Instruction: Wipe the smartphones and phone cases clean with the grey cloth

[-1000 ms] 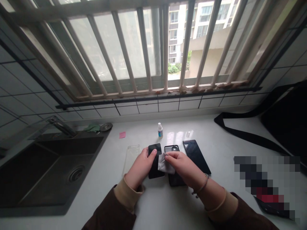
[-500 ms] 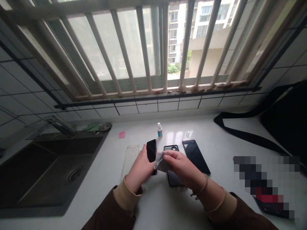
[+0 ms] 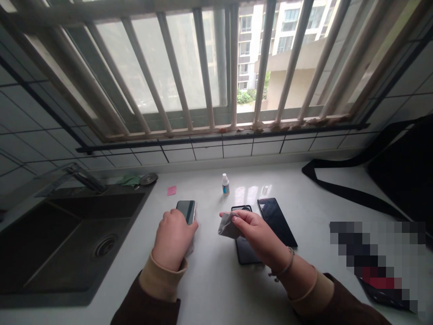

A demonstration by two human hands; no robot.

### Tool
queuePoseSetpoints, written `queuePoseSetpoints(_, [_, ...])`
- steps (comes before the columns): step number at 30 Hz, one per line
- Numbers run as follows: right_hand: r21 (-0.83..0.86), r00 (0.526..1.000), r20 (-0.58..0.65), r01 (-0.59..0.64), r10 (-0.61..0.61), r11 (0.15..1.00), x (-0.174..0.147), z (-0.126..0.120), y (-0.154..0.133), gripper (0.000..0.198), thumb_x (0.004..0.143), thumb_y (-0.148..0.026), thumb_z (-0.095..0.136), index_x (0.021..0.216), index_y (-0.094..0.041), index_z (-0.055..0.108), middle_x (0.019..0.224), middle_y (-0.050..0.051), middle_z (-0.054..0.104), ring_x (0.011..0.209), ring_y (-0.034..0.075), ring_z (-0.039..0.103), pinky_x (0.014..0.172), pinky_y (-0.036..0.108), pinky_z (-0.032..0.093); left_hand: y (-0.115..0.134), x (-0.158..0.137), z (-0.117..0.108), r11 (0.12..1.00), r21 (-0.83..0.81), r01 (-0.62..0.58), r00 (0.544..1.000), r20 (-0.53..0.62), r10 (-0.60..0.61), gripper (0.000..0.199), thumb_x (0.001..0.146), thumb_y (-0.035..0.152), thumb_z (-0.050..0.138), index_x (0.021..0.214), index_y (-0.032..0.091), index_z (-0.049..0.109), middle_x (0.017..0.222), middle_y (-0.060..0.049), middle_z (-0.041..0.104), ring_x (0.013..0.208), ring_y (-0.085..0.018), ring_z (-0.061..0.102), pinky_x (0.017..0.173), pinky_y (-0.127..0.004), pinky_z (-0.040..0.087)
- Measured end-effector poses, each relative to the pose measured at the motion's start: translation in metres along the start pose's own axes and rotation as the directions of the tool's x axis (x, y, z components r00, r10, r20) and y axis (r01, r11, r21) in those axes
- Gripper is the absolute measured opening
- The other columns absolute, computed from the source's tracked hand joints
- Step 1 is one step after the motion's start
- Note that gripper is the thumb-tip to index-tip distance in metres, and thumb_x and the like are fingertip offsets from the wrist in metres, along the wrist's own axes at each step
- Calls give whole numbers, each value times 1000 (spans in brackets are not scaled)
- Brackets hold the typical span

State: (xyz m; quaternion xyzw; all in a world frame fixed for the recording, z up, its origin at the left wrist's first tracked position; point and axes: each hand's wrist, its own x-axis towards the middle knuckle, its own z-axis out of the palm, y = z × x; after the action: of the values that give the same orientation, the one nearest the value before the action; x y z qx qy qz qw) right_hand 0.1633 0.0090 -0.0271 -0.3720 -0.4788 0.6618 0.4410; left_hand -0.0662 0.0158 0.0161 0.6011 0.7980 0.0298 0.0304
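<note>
My left hand is closed around a smartphone, whose dark screen faces up over the left part of the counter. A clear phone case shows only in part beneath that hand and phone. My right hand pinches a small grey cloth between thumb and fingers. Below the right hand lies a black phone case or phone with a ring at its top, partly covered by the hand. A larger black phone rests just right of it.
A small white bottle stands behind the hands, with a clear cap to its right and a pink note to its left. A sink lies left. A black strap and a blurred-out item are right.
My left hand has carried the smartphone left, away from the cloth, to where the clear case lies. My right hand has stayed nearly in place with the cloth.
</note>
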Motion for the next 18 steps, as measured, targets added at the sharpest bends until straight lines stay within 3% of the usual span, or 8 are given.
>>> queuePoseSetpoints(5, [29, 1000, -6, -8, 8, 1000, 2, 0, 2, 55, 87, -63, 78, 116, -17, 82, 109, 14, 80, 107, 30, 74, 108, 53, 52, 3, -3, -2, 1000, 28, -13, 994, 108, 10, 48, 93, 46, 65, 114, 2, 70, 109, -27, 71, 106, -39, 71, 88, -39, 51])
queuePoseSetpoints(10, [23, 1000, -6, -13, 14, 1000, 2, 0, 3, 52, 87, -62, 78, 114, -18, 83, 108, 14, 80, 105, 30, 74, 108, 55, 51, 1, -2, -3, 995, 99, 8, 994, 105, -19, 49, 96, 46, 64, 116, 2, 70, 112, -24, 72, 106, -35, 72, 90, -37, 51])
queuePoseSetpoints(18, [20, 1000, 7, -5, 5, 1000, 3, -2, 6, 51, 89, -63, 76, 115, -19, 83, 111, 14, 79, 110, 32, 73, 107, 55, 51, 0, -3, 1, 986, 160, -53, 996, 82, 40, 48, 95, 47, 66, 111, 2, 74, 112, -24, 73, 110, -35, 71, 94, -37, 50])
